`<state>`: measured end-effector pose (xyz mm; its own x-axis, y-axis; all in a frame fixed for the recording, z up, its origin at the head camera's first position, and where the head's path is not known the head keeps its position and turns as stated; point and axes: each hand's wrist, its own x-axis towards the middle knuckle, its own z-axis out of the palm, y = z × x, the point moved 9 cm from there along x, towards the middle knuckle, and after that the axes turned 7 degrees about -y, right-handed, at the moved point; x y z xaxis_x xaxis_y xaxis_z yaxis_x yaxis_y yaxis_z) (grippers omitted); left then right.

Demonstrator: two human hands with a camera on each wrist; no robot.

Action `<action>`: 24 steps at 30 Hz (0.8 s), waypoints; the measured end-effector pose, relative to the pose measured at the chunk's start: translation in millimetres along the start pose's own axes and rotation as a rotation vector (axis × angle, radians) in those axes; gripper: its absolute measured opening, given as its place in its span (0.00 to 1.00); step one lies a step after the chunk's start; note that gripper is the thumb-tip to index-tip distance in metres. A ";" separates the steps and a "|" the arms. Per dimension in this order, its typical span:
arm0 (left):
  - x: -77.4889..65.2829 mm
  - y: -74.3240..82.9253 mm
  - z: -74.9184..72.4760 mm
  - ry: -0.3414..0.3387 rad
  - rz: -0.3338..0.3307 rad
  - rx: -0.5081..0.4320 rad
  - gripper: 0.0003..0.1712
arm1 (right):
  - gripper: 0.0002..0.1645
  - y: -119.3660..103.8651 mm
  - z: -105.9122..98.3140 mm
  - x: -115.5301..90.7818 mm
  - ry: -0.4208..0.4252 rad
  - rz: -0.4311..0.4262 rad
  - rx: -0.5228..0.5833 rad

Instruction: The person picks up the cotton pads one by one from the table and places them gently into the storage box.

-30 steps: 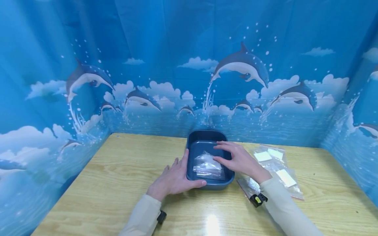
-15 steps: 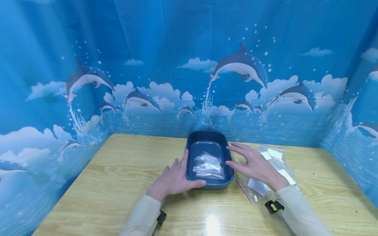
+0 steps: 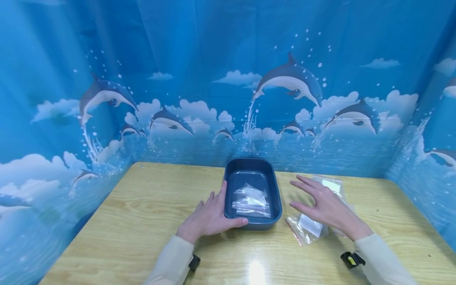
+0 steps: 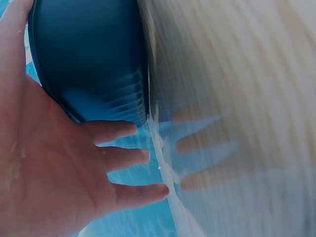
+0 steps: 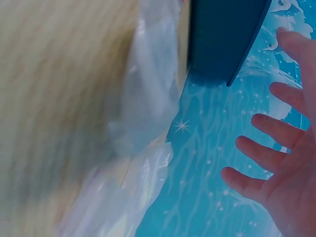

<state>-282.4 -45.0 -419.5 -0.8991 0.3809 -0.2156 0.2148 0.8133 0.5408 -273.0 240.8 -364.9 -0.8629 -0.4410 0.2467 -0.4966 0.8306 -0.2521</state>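
A dark blue rectangular tray (image 3: 253, 177) stands on the table with clear plastic zip bags (image 3: 251, 201) lying in its near half. Against the tray's left side and near corner rests my left hand (image 3: 210, 219), fingers spread and thumb along the rim; the left wrist view shows the same hand (image 4: 64, 163) beside the tray wall (image 4: 94, 59). My right hand (image 3: 329, 209) hovers to the right of the tray, holding nothing, its fingers apart and loosely bent. Beneath it lie clear zip bags with white inserts (image 3: 310, 225), partly hidden by the hand.
Another zip bag with a white card (image 3: 331, 185) lies farther back on the right. The wooden table (image 3: 160, 194) ends at a blue dolphin-print curtain (image 3: 199, 146), close behind the tray. In the right wrist view, bags (image 5: 148, 84) lie near the tray's side (image 5: 222, 39).
My right hand has moved out of the tray to the right and now hangs over the loose bags. The left hand, the tray and the bags in it have stayed in place.
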 end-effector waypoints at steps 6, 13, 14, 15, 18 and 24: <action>-1.2 -0.3 -0.6 0.000 -0.003 -0.005 0.77 | 0.38 2.3 -1.6 -13.0 0.018 -0.014 -0.034; -0.9 -0.5 0.4 -0.002 0.003 -0.007 0.78 | 0.38 5.3 -1.2 -30.4 0.019 -0.036 -0.069; -0.7 -0.6 0.8 -0.004 0.003 -0.005 0.78 | 0.39 6.0 -1.0 -33.4 0.018 -0.040 -0.069; -0.4 -0.4 0.9 -0.004 0.004 -0.006 0.78 | 0.39 6.6 -0.7 -36.5 0.016 -0.046 -0.068; 0.2 -0.6 0.8 -0.003 0.002 -0.002 0.78 | 0.39 8.4 -0.3 -44.3 0.017 -0.061 -0.058; 0.5 -1.1 0.6 -0.006 -0.004 -0.004 0.77 | 0.37 12.9 2.9 -55.5 0.007 -0.044 -0.042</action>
<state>-282.8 -45.4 -420.7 -0.8977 0.3800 -0.2228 0.2095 0.8133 0.5429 -231.7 275.0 -384.6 -0.8396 -0.4750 0.2635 -0.5294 0.8242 -0.2012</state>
